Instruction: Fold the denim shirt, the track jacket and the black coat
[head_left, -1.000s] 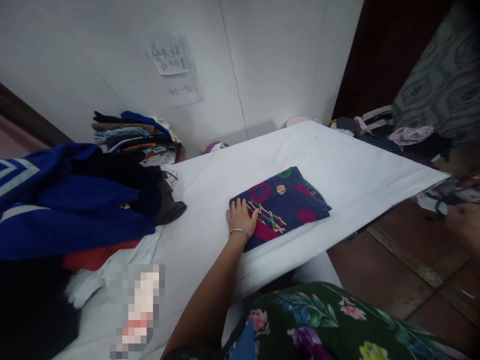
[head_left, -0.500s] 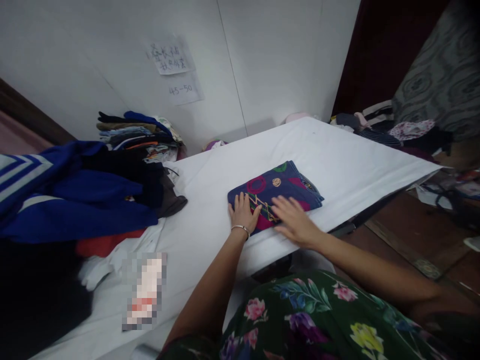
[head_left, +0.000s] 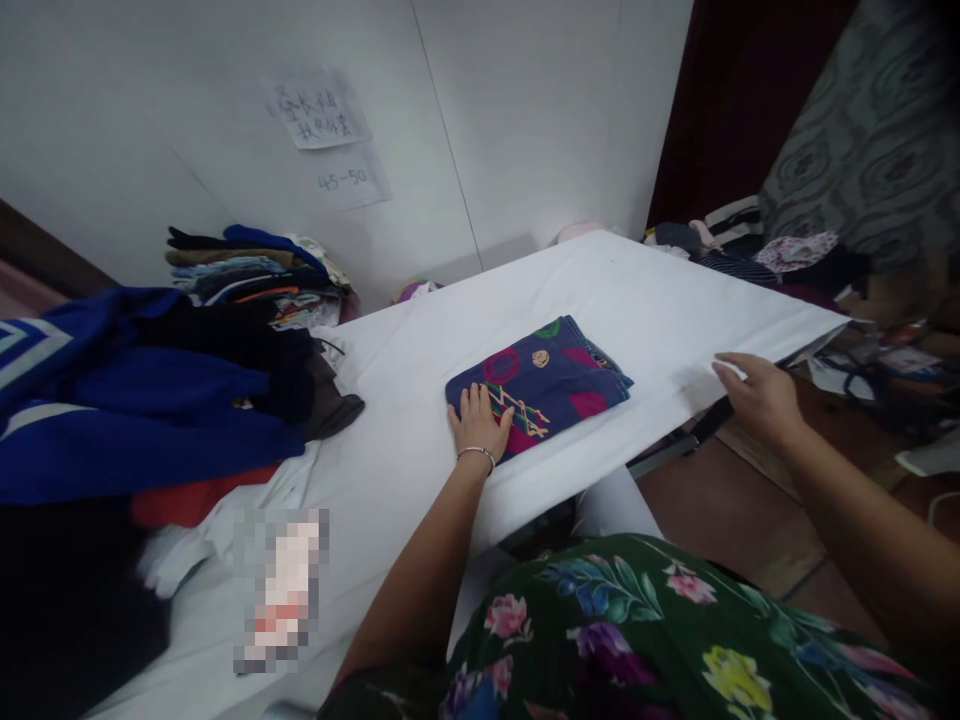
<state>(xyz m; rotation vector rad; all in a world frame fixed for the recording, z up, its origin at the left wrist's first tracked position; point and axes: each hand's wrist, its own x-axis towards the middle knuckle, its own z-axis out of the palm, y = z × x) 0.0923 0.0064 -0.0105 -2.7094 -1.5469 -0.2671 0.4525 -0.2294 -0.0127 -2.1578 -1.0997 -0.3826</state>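
A folded navy garment point(head_left: 544, 385) with magenta, green and tan prints lies flat on the white-covered table point(head_left: 645, 290). Its layered edges show at the right end; which kind of garment it is cannot be made out. My left hand point(head_left: 480, 425) rests flat on its near left corner, fingers stretched out, a bracelet at the wrist. Well to the right, my right hand point(head_left: 757, 395) hovers at the table's front edge, away from the garment. Its index finger and thumb are apart, the other fingers are loosely curled, and I see nothing held in it.
Blue clothing with white stripes point(head_left: 135, 400) and dark pieces are heaped on the left. A stack of folded clothes point(head_left: 255, 270) stands behind them. More clothes point(head_left: 750, 250) lie beyond the table's far right end. Handwritten paper notes point(head_left: 319, 110) hang on the wall.
My right hand has lifted off the garment's near side and moved right to the table edge. My left hand stays on the garment. The view has shifted slightly.
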